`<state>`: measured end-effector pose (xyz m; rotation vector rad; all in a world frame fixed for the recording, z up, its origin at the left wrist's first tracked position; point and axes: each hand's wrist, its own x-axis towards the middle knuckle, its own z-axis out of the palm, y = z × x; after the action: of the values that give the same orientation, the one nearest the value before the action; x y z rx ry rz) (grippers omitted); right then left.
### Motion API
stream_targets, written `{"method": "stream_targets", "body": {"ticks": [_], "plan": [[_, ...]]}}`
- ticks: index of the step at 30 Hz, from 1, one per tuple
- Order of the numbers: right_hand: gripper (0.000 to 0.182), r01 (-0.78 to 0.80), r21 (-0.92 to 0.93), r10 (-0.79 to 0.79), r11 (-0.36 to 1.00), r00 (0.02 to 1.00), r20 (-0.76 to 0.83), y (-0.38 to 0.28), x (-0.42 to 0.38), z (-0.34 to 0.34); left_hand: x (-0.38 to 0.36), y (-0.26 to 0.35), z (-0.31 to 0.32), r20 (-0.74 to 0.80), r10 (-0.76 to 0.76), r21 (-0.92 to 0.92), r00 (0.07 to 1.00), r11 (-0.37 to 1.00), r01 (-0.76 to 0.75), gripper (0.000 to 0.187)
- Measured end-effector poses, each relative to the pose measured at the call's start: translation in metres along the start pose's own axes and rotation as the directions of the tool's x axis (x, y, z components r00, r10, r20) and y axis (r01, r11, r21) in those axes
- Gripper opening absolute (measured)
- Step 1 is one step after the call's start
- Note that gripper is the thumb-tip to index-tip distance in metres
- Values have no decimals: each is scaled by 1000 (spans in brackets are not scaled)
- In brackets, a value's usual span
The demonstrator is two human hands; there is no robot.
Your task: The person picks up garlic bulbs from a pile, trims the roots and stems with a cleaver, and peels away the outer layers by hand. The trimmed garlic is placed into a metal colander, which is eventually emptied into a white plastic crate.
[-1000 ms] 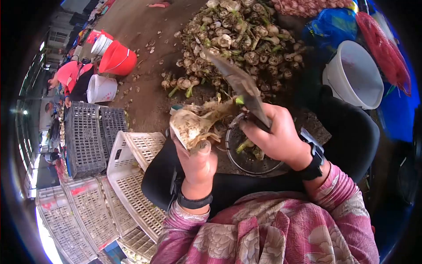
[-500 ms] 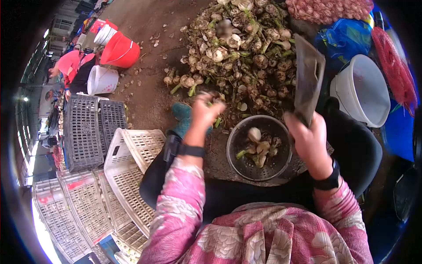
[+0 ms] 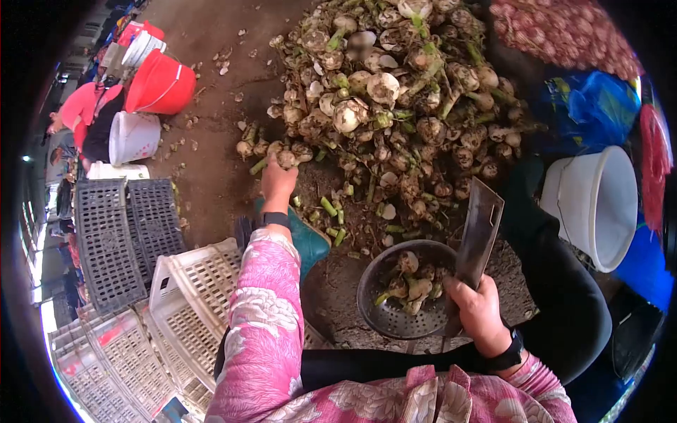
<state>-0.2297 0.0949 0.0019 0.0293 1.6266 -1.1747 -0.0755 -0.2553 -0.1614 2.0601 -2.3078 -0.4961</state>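
My right hand (image 3: pixel 483 310) is wrapped round the handle of a cleaver (image 3: pixel 480 229), whose broad blade points up and away from me. Just left of that hand, a metal colander (image 3: pixel 368 302) holds several garlic bulbs (image 3: pixel 417 287). My left hand (image 3: pixel 279 185) reaches to the left edge of a big heap of garlic (image 3: pixel 367 127), its fingers closing round a garlic bulb (image 3: pixel 285 156) there. Part of these fingers is hidden by the bulb. Cut green stems (image 3: pixel 328 206) lie on the ground between my hands.
White crates (image 3: pixel 187 282) and black crates (image 3: pixel 109 240) stand on the left. Behind them are a red bucket (image 3: pixel 161 83) and a white bucket (image 3: pixel 134 137), near a person in pink (image 3: pixel 88 113). A white bucket (image 3: pixel 564 197) and a net sack of garlic (image 3: pixel 564 32) are on the right.
My left hand has moved left and forward to the heap's edge. The right hand has lowered the cleaver beside the colander. The view has shifted.
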Motion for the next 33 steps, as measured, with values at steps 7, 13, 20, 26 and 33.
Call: {"method": "stream_targets", "body": {"ticks": [7,13,20,26,33], "plan": [[12,-202,-2,202,979,979,15,2,15,0,29,-3,-10,260,282,366,923,856,-365,45],[13,29,21,-29,999,1000,-7,14,6,5,0,-15,-11,152,279,-37,948,960,-277,46],[18,114,71,-115,991,993,10,0,-35,2,25,-41,6,100,78,-413,992,910,-30,40],[17,14,122,-23,992,997,70,0,-37,-1,-10,0,-55,266,281,169,922,928,-331,48],[15,-53,176,45,983,998,47,4,-15,-4,-34,23,6,594,242,191,767,884,-427,64]]}}
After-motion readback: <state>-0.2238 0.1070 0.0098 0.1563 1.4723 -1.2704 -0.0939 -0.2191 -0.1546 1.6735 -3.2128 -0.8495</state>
